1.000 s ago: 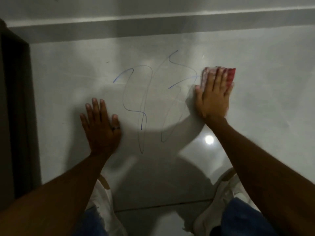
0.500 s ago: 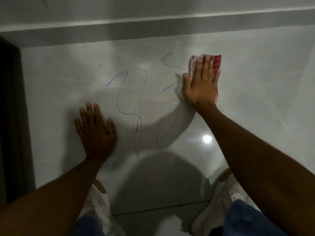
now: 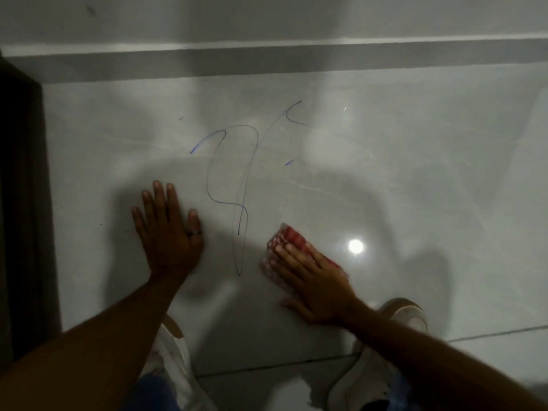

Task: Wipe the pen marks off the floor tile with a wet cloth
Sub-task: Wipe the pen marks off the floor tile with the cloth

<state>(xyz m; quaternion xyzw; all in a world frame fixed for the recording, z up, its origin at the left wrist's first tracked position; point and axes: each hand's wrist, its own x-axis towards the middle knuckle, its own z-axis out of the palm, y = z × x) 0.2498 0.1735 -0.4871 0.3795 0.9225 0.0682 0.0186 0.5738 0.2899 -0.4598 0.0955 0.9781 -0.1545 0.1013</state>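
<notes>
Right hand (image 3: 314,280): lower centre-right of frame, flat, palm down, fingers spread and pointing to the upper left. Pressed on the cloth; not closed around it.

Cloth (image 3: 289,237): red-and-white checked, blurred, lying on the tile under the right fingers (image 3: 289,253). Part of it shows past the fingertips, and a red edge shows along the hand's right side.

Left hand (image 3: 167,232): left of centre, open and flat on the tile, fingers together and pointing up the frame. Holds nothing. Dark ring (image 3: 195,232) on one finger.

Pen marks (image 3: 228,179): blue and grey lines on the tile, between the two hands and above them. A looping stroke runs from mid-frame down to a narrow point just left of the cloth, not touching it. A short hook sits at upper centre, with a small dash below it. The tile to the right of these looks bare, with a faint streak.

Tile (image 3: 415,179): pale grey, glossy. Bright light spot just right of the cloth. Hand and arm shadows fall across the middle. A grout line crosses the lower right.

Baseboard (image 3: 267,62): grey band along the top of the frame, wall above it.

Dark frame (image 3: 20,203): upright along the left edge.

Shoes (image 3: 403,315): white, at the bottom of the frame beneath both forearms; blue trousers beside them.
</notes>
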